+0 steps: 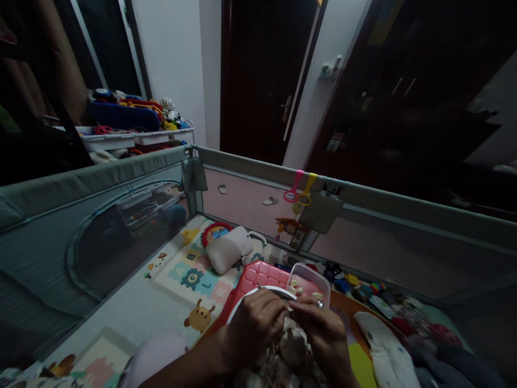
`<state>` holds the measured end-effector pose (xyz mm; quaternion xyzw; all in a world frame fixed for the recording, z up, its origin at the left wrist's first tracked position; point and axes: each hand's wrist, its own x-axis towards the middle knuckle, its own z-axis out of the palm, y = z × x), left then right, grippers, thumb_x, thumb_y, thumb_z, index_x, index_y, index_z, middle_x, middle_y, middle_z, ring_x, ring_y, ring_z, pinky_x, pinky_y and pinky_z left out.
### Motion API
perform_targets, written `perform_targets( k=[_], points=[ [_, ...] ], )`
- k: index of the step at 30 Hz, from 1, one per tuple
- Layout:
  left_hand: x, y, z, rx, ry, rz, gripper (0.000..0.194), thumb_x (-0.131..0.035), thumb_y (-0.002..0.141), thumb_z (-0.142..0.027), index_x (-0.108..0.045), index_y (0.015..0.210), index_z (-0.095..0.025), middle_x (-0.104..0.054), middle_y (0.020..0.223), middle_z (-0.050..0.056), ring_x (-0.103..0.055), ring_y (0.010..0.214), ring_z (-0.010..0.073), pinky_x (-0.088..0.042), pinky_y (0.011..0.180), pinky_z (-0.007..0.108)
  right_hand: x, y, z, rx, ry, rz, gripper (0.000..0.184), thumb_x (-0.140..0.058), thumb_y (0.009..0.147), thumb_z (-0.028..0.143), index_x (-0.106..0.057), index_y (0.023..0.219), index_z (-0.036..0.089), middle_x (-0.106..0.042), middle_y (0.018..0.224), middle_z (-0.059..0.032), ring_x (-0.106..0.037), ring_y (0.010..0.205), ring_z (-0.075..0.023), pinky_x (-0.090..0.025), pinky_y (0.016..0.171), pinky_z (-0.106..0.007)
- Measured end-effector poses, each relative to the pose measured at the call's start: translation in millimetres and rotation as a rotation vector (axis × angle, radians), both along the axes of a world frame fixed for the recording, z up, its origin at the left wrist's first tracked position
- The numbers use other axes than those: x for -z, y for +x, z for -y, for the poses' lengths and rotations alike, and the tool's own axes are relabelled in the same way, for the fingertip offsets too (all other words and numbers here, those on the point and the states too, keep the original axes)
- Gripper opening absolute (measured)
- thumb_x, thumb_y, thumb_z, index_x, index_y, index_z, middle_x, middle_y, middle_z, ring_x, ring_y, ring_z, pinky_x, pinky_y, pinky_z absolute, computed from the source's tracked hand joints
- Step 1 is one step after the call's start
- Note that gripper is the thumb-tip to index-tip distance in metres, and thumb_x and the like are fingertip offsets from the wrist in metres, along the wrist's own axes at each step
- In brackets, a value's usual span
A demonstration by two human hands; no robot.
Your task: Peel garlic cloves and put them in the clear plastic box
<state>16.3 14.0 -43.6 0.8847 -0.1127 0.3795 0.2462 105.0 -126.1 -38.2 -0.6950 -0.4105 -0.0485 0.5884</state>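
Observation:
My left hand and my right hand meet over a white-rimmed bowl, fingers curled and pinched together. A small piece, apparently a garlic clove, is between the fingertips, mostly hidden by them. Below lie whole garlic bulbs with loose papery skins. Just beyond the right hand stands a clear plastic container with several pale peeled cloves in it. The right hand wears a ring. Both sets of fingers are closed.
A red quilted-looking plastic piece sits behind the bowl. Beyond it are a white bottle-like object and a red round toy on a patterned mat. Playpen walls surround this. Several toys line the right side.

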Motion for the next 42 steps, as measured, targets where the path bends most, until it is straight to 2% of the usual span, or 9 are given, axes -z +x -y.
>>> perform_targets(
  k=[4, 11, 17, 22, 25, 29, 33, 39, 42],
  points=[
    [5.3, 2.3, 0.4, -0.03, -0.041, -0.015, 0.019, -0.042, 0.085, -0.011, -0.055, 0.072, -0.014, -0.062, 0.066, 0.006, -0.059, 0.062, 0.0185, -0.047, 0.059, 0.028, 1.8, 0.8, 1.8, -0.068, -0.045, -0.114, 0.009, -0.07, 0.071, 0.025, -0.077, 0.075, 0.028, -0.073, 0.067, -0.0032, -0.067, 0.06, -0.0196, -0.053, 0.057, -0.026],
    [2.0, 4.5, 0.0, 0.041, -0.444, -0.3, 0.012, -0.048, 0.078, -0.012, -0.058, 0.071, -0.015, -0.064, 0.068, 0.003, -0.058, 0.061, 0.0132, -0.043, 0.059, 0.02, 5.5, 0.4, -0.5, -0.181, 0.055, -0.661, 0.007, -0.079, 0.059, 0.024, -0.077, 0.066, 0.024, -0.071, 0.066, -0.0018, -0.062, 0.065, -0.0169, -0.049, 0.061, -0.023],
    [6.1, 11.4, 3.2, -0.099, -0.387, -0.531, 0.011, -0.052, 0.072, -0.009, -0.062, 0.071, -0.013, -0.066, 0.07, 0.005, -0.058, 0.062, 0.0149, -0.041, 0.058, 0.022, 4.8, 5.4, -4.8, -0.214, 0.249, -1.136, 0.018, -0.084, 0.056, 0.027, -0.071, 0.067, 0.022, -0.064, 0.058, 0.0033, -0.042, 0.038, -0.0037, -0.038, 0.039, -0.015],
    [2.4, 9.1, 3.9, -0.04, -0.18, -0.628, 0.015, -0.052, 0.079, -0.013, -0.063, 0.069, -0.013, -0.068, 0.071, 0.006, -0.061, 0.067, 0.0169, -0.041, 0.062, 0.024, -0.1, 20.9, 5.4, -0.199, 0.325, -1.138, 0.024, -0.086, 0.052, 0.028, -0.071, 0.069, 0.019, -0.062, 0.055, 0.004, -0.026, 0.03, 0.0011, -0.024, 0.029, -0.012],
    [-0.1, 6.2, 2.2, -0.038, -0.169, -0.627, 0.015, -0.053, 0.08, -0.014, -0.063, 0.069, -0.014, -0.067, 0.074, 0.006, -0.061, 0.071, 0.0176, -0.042, 0.066, 0.024, 3.6, 37.7, 17.5, 0.026, 0.257, -0.909, 0.027, -0.084, 0.053, 0.032, -0.073, 0.075, 0.021, -0.068, 0.062, 0.001, -0.046, 0.039, -0.0049, -0.037, 0.036, -0.015],
    [-0.7, 3.6, -1.6, 0.012, -0.256, -0.538, 0.013, -0.056, 0.073, -0.007, -0.064, 0.081, -0.015, -0.067, 0.084, 0.005, -0.06, 0.08, 0.0177, -0.043, 0.072, 0.024, 12.8, 58.5, 26.1, 0.276, 0.038, -0.53, 0.028, -0.079, 0.057, 0.036, -0.075, 0.08, 0.02, -0.074, 0.08, -0.005, -0.064, 0.075, -0.0205, -0.05, 0.067, -0.028],
    [-1.6, 3.0, -4.9, 0.033, -0.267, -0.545, 0.015, -0.054, 0.073, -0.006, -0.064, 0.081, -0.015, -0.068, 0.082, 0.005, -0.06, 0.076, 0.017, -0.045, 0.071, 0.024, 18.6, 68.5, 22.7, 0.237, -0.103, -0.571, 0.032, -0.08, 0.052, 0.033, -0.076, 0.08, 0.019, -0.072, 0.068, -0.0024, -0.062, 0.065, -0.019, -0.048, 0.062, -0.027],
    [-1.5, 5.1, -5.0, 0.017, -0.279, -0.514, 0.01, -0.055, 0.075, -0.009, -0.064, 0.076, -0.015, -0.068, 0.075, 0.004, -0.061, 0.069, 0.0157, -0.046, 0.065, 0.023, 8.4, 60.9, 21.6, 0.081, 0.125, -0.888, 0.038, -0.079, 0.057, 0.047, -0.073, 0.084, 0.02, -0.068, 0.066, 0.0005, -0.056, 0.052, -0.0108, -0.044, 0.048, -0.021],
    [-1.7, 5.2, -2.3, 0.009, -0.286, -0.458, 0.008, -0.057, 0.077, -0.011, -0.062, 0.073, -0.016, -0.068, 0.072, 0.003, -0.061, 0.067, 0.0153, -0.045, 0.063, 0.022, -6.7, 46.0, 21.3, -0.132, 0.161, -1.096, 0.041, -0.074, 0.063, 0.052, -0.072, 0.086, 0.019, -0.071, 0.081, -0.0064, -0.065, 0.073, -0.0181, -0.051, 0.069, -0.031]
  ],
)
